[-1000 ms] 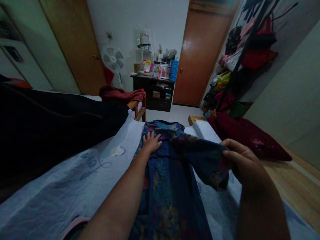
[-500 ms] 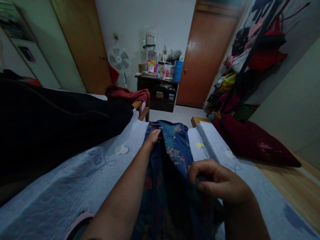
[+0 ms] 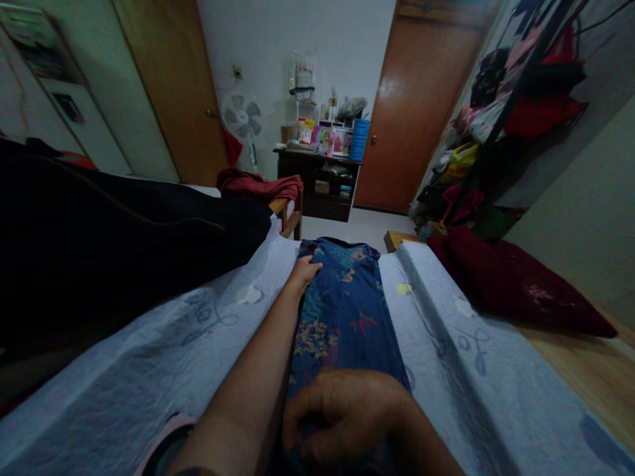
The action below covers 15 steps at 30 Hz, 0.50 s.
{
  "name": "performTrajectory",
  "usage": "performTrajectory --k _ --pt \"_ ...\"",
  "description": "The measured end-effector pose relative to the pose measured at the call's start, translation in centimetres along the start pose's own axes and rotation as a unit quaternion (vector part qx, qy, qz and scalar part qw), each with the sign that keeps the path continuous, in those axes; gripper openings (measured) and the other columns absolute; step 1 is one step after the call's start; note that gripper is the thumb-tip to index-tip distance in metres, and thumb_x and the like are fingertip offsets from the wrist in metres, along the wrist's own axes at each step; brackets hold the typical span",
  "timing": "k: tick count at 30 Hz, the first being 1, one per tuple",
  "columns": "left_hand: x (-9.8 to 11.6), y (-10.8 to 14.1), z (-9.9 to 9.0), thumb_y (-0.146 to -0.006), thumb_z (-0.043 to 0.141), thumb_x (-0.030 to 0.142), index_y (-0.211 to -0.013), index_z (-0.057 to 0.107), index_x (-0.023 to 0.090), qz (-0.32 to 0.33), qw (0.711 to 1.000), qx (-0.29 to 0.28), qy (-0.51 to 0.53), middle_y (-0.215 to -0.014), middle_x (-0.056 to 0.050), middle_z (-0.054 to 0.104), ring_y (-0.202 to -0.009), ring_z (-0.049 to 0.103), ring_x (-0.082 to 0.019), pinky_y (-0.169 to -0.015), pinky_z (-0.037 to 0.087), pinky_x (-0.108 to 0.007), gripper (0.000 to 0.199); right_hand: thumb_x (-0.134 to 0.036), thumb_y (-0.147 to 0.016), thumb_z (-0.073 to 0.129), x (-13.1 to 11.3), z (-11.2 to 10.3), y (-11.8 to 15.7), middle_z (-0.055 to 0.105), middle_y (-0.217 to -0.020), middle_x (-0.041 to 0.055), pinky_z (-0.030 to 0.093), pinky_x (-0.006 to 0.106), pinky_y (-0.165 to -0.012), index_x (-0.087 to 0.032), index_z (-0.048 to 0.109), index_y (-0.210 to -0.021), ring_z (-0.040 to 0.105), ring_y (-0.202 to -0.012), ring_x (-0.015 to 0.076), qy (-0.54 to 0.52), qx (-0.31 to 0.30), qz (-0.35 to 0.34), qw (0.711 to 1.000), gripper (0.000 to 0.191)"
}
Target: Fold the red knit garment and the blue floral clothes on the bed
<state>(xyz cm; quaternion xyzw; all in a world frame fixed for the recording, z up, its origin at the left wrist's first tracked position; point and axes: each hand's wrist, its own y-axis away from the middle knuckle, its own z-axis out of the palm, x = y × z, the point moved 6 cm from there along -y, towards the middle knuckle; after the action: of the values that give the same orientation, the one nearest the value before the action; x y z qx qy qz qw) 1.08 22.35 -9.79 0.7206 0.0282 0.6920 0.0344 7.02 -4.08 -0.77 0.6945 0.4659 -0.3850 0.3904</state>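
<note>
A dark blue floral garment (image 3: 354, 317) lies in a long narrow strip on the bed, its far end near the bed's edge. My left hand (image 3: 304, 271) is at the garment's left edge toward that far end, thumb across the cloth and the other fingers partly hidden; it appears to grip the fabric. Close to me, my right hand (image 3: 347, 413) is curled over the near part of the garment, fingers pinched on the cloth. The lower end of the garment is hidden behind this hand and forearm.
A pale patterned bedsheet (image 3: 233, 344) spreads under everything. Black cloth (image 3: 124, 244) is heaped at left, and a maroon folded cloth (image 3: 516, 284) lies at right. Beyond the bed stand a wooden chair (image 3: 292, 221) with red cloth, a fan (image 3: 243, 116) and a dark cabinet (image 3: 322, 201).
My right hand has moved left and toward me with the garment's edge, laying the lifted flap over. The dark gap in the fold is now covered. My left hand stays near the same spot.
</note>
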Motion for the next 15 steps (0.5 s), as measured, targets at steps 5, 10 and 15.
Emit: performTrajectory --k 5,10,15 --pt "0.2 -0.4 -1.4 -0.07 0.072 0.024 -0.108 0.059 0.015 0.016 0.997 0.05 -0.06 -0.101 -0.009 0.071 -0.089 0.068 -0.02 -0.077 0.051 -0.029 0.041 -0.018 -0.079 0.063 1.2 0.1 -1.0 0.062 -0.086 -0.0024 0.043 0.014 -0.07 -0.015 0.064 -0.094 0.056 -0.071 0.0079 0.019 0.008 0.008 1.0 0.015" --pt "0.6 -0.3 -2.0 -0.049 0.087 0.035 -0.092 0.061 0.017 0.032 0.984 0.061 -0.166 -0.106 -0.012 0.069 -0.103 0.063 -0.029 -0.082 0.047 -0.031 0.053 -0.027 -0.077 0.071 2.4 0.8 -1.1 0.064 -0.085 -0.0018 0.044 0.015 -0.07 -0.016 0.065 -0.095 0.06 -0.077 0.0101 -0.06 -0.01 0.024 0.998 0.022" --pt "0.2 -0.3 -2.0 -0.048 0.085 0.031 -0.073 0.061 0.02 0.019 0.962 0.059 -0.265 -0.081 -0.005 0.071 -0.092 0.065 -0.028 -0.077 0.046 -0.031 0.036 -0.04 -0.078 0.07 2.8 -2.2 1.4 0.066 -0.084 0.0003 0.047 0.02 -0.07 -0.015 0.067 -0.094 0.061 -0.077 0.0125 -0.152 0.098 0.038 0.983 0.03"
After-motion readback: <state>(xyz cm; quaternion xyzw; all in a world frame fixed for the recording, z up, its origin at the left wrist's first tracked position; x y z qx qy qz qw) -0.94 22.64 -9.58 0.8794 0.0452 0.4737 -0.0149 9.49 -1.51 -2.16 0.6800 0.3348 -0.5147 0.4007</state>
